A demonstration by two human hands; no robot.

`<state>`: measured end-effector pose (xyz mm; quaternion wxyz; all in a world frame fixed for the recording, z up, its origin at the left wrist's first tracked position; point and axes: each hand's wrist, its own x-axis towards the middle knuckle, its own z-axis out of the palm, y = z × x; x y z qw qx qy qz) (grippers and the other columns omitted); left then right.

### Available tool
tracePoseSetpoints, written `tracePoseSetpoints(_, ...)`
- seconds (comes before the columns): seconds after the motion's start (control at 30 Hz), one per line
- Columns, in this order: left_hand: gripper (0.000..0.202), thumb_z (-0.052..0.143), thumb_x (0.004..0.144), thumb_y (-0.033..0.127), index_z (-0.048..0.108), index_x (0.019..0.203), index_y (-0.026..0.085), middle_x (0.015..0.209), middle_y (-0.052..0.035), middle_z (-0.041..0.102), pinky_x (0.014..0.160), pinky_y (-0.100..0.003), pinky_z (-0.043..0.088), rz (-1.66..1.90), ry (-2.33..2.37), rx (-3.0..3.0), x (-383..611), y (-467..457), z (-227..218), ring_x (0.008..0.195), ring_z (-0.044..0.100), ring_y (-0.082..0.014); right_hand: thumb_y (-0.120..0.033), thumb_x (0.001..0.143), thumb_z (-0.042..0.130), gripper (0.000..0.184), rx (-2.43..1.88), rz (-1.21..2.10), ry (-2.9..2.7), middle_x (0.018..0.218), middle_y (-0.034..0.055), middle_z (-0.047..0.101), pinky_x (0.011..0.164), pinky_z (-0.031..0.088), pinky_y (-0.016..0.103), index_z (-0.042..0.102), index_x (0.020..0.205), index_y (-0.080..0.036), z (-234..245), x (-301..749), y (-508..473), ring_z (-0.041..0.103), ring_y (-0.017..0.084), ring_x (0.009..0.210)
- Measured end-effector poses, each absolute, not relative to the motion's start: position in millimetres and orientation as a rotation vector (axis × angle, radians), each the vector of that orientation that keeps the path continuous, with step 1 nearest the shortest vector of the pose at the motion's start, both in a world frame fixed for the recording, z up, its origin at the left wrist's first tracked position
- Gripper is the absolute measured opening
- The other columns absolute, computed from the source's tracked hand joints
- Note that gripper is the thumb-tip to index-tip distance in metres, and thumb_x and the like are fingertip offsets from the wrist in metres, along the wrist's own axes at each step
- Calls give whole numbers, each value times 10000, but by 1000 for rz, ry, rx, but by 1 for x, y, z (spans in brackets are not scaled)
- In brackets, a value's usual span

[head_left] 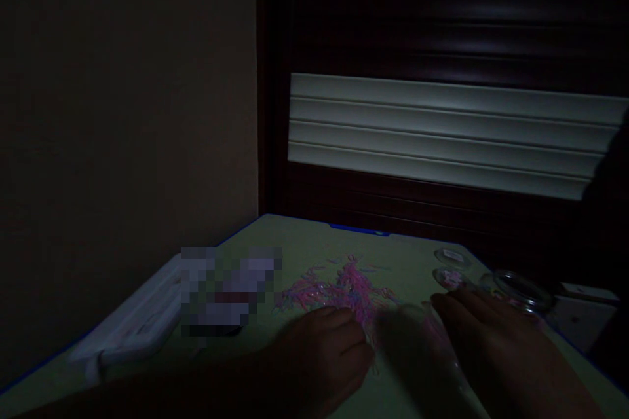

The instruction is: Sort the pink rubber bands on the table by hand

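- Left hand [319,360]: fingers curled against the pink rubber bands [351,291], heaped mid-frame on the green table [314,242]; cannot tell whether they grip any.
- Right hand [501,340]: fingers extended and open, just beside a glass jar [521,291] at right.

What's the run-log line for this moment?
left hand: at pink rubber bands | right hand: beside clear glass jar | lighting: dim

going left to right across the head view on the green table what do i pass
long white plastic tray → pixelated blurred object → tangled pile of thin pink elastic bands → small round clear dish with pink bits → clear glass jar
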<state>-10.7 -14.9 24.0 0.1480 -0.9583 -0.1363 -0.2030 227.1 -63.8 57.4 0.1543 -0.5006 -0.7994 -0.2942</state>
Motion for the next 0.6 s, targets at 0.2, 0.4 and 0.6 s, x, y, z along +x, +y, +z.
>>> tracePoseSetpoints(0.2,190,392,887,130,490,725,146,706,-28,503,566,-278,362,-614,-357,-2735,-11,-14,24,628,435,-141,-5,657,409,409,-1590,-1068,-2183,979,131,656,662,519,368,648,961,-138,51,234,-62,629,247,814)
tracePoseSetpoints(0.4,180,384,893,124,490,750,147,704,-30,502,576,-276,354,-620,-376,-2723,-11,-15,23,642,439,-147,7,628,388,427,-1610,-1128,-2119,954,175,659,645,532,384,661,941,-91,49,239,-61,642,263,796)
tracePoseSetpoints(0.6,180,377,891,128,484,747,146,714,-37,505,569,-284,349,-582,-375,-2777,-11,-14,24,648,430,-155,21,614,372,389,-1549,-1019,-2175,793,166,674,565,545,401,669,842,-84,51,237,-60,649,262,670)
